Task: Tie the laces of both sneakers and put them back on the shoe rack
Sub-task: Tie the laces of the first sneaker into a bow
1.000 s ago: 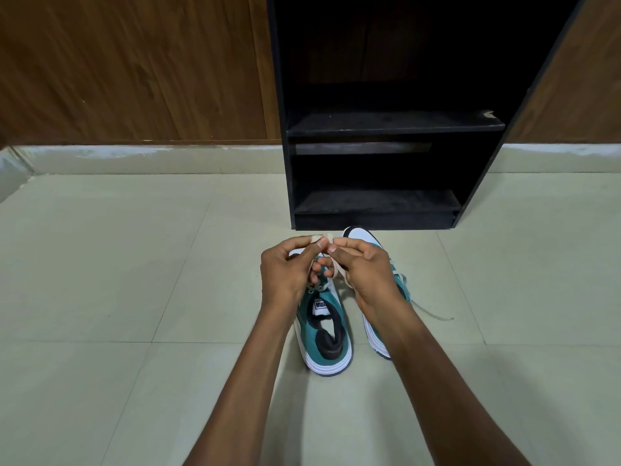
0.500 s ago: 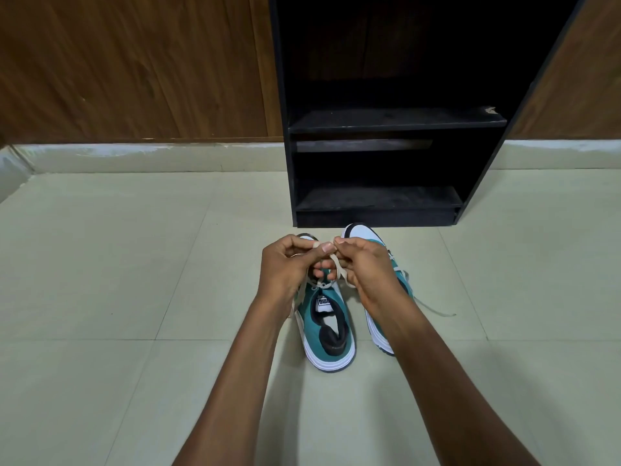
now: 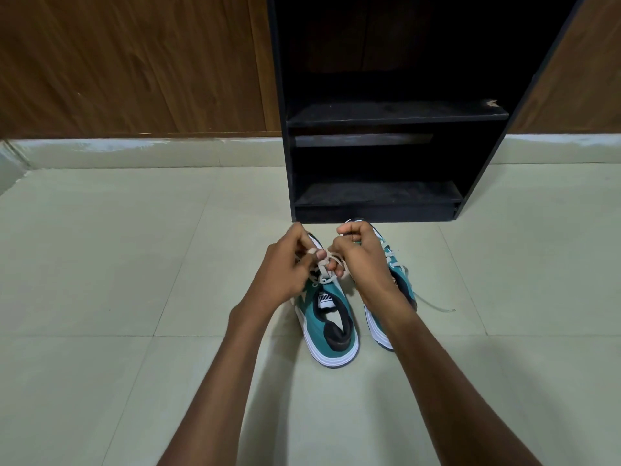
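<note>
Both teal sneakers stand side by side on the tiled floor (image 3: 134, 264) just in front of the black shoe rack (image 3: 376, 116), where the left hand (image 3: 285, 267) and right hand (image 3: 363, 260) each pinch the white laces (image 3: 324, 264) over the left sneaker (image 3: 331, 324), the right sneaker (image 3: 396, 280) untied beside it.

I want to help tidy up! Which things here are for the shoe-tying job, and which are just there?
For the job:
- teal and white left sneaker, its cream laces pinched by the left hand and right hand
- teal and white right sneaker, one lace trailing loose
- black wooden shoe rack

Just there:
- pale tiled floor
- brown wood-panelled wall
</note>
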Tool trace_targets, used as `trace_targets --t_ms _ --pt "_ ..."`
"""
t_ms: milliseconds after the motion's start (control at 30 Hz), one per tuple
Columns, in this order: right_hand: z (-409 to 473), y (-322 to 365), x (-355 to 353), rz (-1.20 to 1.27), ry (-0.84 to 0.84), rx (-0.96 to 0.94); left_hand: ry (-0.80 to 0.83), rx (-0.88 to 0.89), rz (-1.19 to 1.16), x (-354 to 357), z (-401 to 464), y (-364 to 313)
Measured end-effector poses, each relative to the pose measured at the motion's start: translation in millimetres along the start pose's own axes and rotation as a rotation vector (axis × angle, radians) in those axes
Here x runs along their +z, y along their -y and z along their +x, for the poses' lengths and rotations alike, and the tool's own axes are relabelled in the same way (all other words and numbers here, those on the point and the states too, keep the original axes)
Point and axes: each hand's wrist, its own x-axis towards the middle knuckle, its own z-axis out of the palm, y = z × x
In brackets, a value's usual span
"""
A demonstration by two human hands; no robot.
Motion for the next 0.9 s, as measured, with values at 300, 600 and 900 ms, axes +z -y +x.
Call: trace_targets --t_ms 300,600,900 --pt "-14.2 -29.6 -20.0 -0.682 0.120 -0.666 0.094 -0.601 -0.493 -14.8 16.7 -6.1" --pt "-14.0 -24.5 -32.3 -0.691 0.058 -0.700 -0.128 -0.658 -0.482 -20.4 14.6 18.8" --pt "-33.1 -10.1 -66.2 -0.195 0.171 -0.242 -0.261 -0.758 -0.961 -12.1 -8.6 53.7"
